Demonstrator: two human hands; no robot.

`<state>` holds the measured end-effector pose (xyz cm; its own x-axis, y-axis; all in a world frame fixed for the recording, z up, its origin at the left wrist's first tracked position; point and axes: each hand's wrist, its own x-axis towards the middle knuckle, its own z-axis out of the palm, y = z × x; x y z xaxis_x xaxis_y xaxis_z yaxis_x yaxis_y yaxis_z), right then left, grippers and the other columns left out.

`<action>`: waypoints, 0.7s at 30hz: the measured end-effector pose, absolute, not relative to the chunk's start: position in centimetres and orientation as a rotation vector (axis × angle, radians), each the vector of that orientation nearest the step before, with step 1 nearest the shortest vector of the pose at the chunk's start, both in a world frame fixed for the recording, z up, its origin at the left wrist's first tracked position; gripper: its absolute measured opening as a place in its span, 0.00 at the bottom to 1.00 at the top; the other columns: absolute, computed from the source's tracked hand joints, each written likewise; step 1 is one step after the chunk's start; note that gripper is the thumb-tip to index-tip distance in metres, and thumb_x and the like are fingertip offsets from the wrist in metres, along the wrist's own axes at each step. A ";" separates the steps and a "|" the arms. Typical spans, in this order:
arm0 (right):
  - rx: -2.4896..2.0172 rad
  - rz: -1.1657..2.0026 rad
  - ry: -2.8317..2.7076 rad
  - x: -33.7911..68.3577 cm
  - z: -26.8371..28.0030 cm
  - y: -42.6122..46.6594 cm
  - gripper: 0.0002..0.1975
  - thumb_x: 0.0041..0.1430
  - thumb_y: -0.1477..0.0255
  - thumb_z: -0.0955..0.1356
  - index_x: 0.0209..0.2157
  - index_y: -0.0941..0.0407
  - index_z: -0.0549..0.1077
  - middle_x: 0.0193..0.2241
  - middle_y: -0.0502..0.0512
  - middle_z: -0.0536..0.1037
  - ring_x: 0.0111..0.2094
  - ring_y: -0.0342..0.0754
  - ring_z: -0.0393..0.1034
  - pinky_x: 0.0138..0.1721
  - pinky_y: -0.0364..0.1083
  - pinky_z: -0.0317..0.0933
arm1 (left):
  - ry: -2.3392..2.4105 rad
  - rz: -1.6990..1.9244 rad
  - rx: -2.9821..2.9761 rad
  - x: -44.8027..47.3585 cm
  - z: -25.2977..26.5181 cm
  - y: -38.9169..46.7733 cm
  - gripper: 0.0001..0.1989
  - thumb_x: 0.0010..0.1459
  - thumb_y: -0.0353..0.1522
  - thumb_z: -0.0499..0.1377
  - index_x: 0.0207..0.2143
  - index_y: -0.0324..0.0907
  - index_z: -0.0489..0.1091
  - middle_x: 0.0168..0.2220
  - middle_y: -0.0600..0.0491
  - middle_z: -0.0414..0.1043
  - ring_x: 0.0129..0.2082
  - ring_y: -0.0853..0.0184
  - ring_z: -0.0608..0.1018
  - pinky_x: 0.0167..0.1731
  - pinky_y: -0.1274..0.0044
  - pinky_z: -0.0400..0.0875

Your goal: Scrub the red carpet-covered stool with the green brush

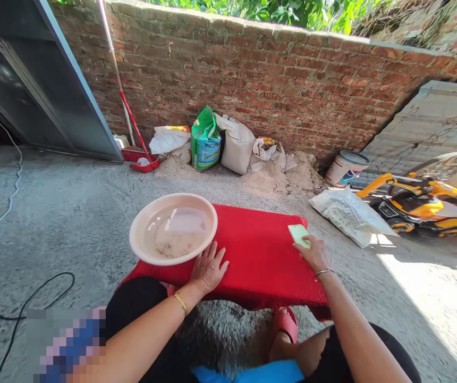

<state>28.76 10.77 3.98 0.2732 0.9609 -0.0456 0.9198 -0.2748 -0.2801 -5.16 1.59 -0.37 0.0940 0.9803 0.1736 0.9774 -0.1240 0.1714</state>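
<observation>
My left hand [208, 267] lies flat with its fingers spread on the red cloth [252, 250], close to the near right rim of a pale pink basin [143, 254]. The basin stands on the left part of the cloth-covered low table. Water with dark specks at the bottom shows inside it, and bright light reflects off the surface. At the table's right side, my right hand [316, 254] grips a light green phone [298, 234] by its near end. The phone is just over the cloth; whether it touches is unclear.
Sacks [237, 144] and spilled grain-like material line the brick wall [268, 85]. A red dustpan [145, 164] stands left of them. To the right are a paint bucket [346, 169], a flat white sack [350, 214] and a yellow toy vehicle [431, 207]. A cable [33, 290] crosses the floor.
</observation>
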 end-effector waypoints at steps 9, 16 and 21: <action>-1.935 0.454 -2.179 7.4 5.1 16.4 0.22 0.58 0.55 0.66 0.52 0.48 0.68 0.47 0.57 0.66 0.45 0.52 0.68 0.44 0.48 0.61 | 2.053 0.356 2.293 -5.1 -0.9 1.6 0.22 0.62 0.40 0.52 0.57 0.44 0.66 0.63 0.43 0.59 0.61 0.53 0.63 0.58 0.61 0.60; -1.766 0.422 -2.442 3.3 3.5 19.6 0.23 0.62 0.52 0.62 0.55 0.47 0.67 0.48 0.58 0.66 0.46 0.52 0.66 0.46 0.49 0.60 | 2.036 0.319 2.308 -5.0 -0.8 1.8 0.23 0.62 0.40 0.51 0.57 0.43 0.66 0.62 0.41 0.59 0.60 0.51 0.64 0.56 0.61 0.61; -2.064 0.396 -2.286 11.7 3.8 21.6 0.24 0.60 0.55 0.65 0.55 0.47 0.66 0.50 0.59 0.66 0.46 0.53 0.68 0.47 0.50 0.60 | 2.031 0.321 2.294 -5.0 -1.1 1.8 0.23 0.62 0.40 0.51 0.57 0.43 0.66 0.63 0.42 0.58 0.61 0.51 0.64 0.56 0.61 0.61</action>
<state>11.71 21.64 3.82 -0.1163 0.9829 -0.1428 0.9736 0.0844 -0.2120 -5.05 1.75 -1.06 0.1096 0.9873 0.1151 0.9746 -0.1295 0.1825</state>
